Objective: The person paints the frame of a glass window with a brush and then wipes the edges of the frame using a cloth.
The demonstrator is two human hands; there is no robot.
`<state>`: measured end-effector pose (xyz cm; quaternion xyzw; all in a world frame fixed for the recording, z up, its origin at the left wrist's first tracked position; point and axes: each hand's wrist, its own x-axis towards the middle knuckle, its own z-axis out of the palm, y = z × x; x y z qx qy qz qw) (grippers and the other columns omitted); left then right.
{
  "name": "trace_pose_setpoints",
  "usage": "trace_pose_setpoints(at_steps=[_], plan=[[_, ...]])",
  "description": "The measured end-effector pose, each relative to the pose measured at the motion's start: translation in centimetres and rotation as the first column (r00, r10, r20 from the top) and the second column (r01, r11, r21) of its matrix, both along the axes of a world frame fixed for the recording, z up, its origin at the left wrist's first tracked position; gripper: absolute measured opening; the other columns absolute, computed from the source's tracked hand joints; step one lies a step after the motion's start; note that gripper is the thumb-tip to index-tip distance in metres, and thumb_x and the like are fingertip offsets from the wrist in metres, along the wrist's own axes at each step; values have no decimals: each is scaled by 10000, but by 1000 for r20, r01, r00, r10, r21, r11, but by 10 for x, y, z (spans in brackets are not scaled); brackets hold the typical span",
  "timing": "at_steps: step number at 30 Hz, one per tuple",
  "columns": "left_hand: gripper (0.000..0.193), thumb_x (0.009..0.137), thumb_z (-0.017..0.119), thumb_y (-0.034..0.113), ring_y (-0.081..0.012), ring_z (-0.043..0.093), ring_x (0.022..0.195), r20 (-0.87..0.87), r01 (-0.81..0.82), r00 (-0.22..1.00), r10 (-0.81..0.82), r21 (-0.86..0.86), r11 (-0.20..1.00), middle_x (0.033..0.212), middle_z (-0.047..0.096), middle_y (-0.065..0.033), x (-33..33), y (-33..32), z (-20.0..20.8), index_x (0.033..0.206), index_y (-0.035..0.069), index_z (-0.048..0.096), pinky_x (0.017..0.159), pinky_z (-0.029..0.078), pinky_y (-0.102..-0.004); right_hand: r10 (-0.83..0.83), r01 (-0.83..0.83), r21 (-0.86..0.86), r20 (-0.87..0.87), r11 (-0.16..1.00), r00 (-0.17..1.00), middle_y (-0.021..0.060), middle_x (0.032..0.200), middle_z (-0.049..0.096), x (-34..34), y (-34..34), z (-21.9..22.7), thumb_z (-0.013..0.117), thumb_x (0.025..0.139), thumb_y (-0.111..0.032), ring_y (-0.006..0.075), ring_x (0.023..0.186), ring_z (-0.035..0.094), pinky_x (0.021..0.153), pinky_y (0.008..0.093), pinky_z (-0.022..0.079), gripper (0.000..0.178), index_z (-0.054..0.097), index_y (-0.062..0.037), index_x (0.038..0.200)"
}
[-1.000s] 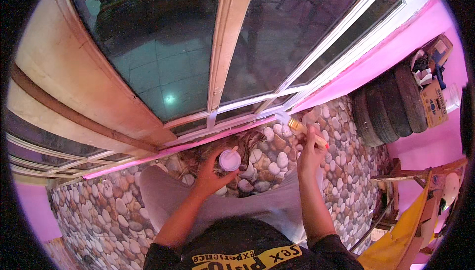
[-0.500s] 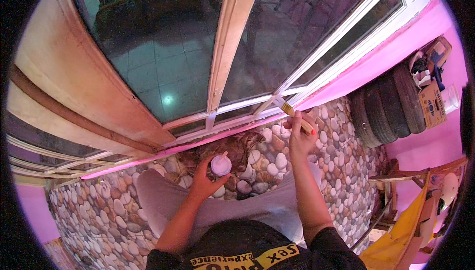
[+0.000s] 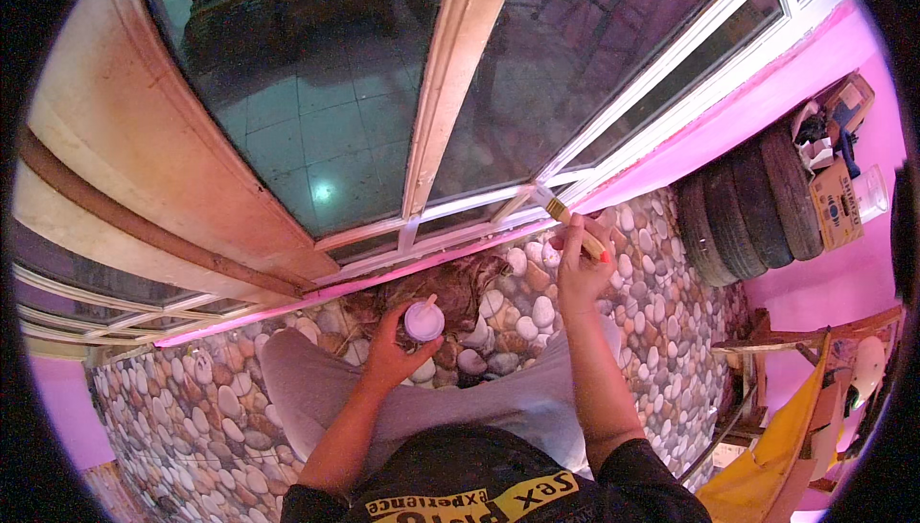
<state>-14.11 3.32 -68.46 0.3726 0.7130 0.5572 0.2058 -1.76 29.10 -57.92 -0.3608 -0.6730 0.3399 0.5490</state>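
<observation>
Right hand [image 3: 580,274] closed around handle of small paintbrush [image 3: 565,221], fingers wrapped, thumb side toward body; bristle end pointing up-left, tip touching white window frame [image 3: 537,193] at the corner where lower rail meets angled mullion. Left hand [image 3: 393,355] cupped around small white pot [image 3: 423,320], fingers curled on its side, thumb on near side; pot upright, lid off, pale contents visible, held over pebble-pattern wall [image 3: 537,312] just below the sill. Pot well left of and nearer than brush tip; hands apart, not touching. Both forearms entering from lower edge, left bent, right raised straighter. Grey trousers [image 3: 316,389] under left forearm, knee toward left. Dark shirt with yellow print [image 3: 479,504] at bottom edge. Brown patch [image 3: 460,284] on pebble wall between the two hands, directly behind pot. Pink strip [image 3: 316,298] running along base of window, left to right. Glass panes [image 3: 316,121] above, showing tiled floor beyond. Wide tan wooden frame [image 3: 144,169] curving down far left. Stack of tyres [image 3: 743,207] against pink wall at right, cardboard boxes [image 3: 834,188] beside them. Yellow object [image 3: 786,456] at lower right, kind unclear.
</observation>
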Motion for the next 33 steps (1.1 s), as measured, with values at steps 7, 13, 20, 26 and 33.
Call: trace_pose_setpoints(at_steps=[7, 13, 20, 26, 33], plan=[[711, 716, 882, 264, -300, 611, 1128, 3, 12, 1000, -12, -3, 1000, 1216, 614, -169, 0, 0, 6, 1286, 17, 536, 971, 478, -409, 15, -13, 27, -52, 1000, 999, 82, 733, 663, -13, 7, 17, 625, 988, -165, 110, 615, 642, 553, 246, 537, 196, 645, 29, 978], [694, 720, 875, 245, -287, 609, 1129, 45, 7, 999, -7, 12, 1000, 1214, 612, -160, 0, -1, 5, 1286, 30, 537, 972, 477, -398, -100, 81, 172, 104, 982, 990, 86, 741, 662, 2, 0, 15, 632, 982, -153, 109, 618, 642, 556, 242, 535, 190, 654, 35, 988], [685, 722, 873, 243, -285, 606, 1130, 33, 34, 999, -35, 17, 999, 1209, 614, -154, 0, -1, 8, 1282, 34, 540, 981, 470, -398, -59, 36, 135, 173, 990, 983, 90, 747, 662, -5, 4, 11, 640, 977, -151, 119, 633, 650, 580, 247, 564, 200, 648, 49, 986], [693, 716, 878, 236, -293, 604, 1133, 0, 22, 1000, -22, 15, 1000, 1212, 609, -160, 1, -4, 5, 1284, 34, 535, 979, 470, -401, -89, 90, 126, -11, 988, 996, 99, 774, 678, -11, 1, 44, 639, 978, -147, 113, 646, 646, 589, 256, 558, 194, 657, 45, 1003], [696, 714, 879, 229, -300, 597, 1146, -19, 44, 999, -44, 38, 998, 1225, 598, -166, 1, -2, 5, 1286, 32, 533, 983, 467, -408, -85, 46, 278, 130, 959, 988, 92, 743, 678, -6, -4, 31, 649, 974, -150, 111, 630, 655, 540, 245, 526, 185, 671, 34, 965]])
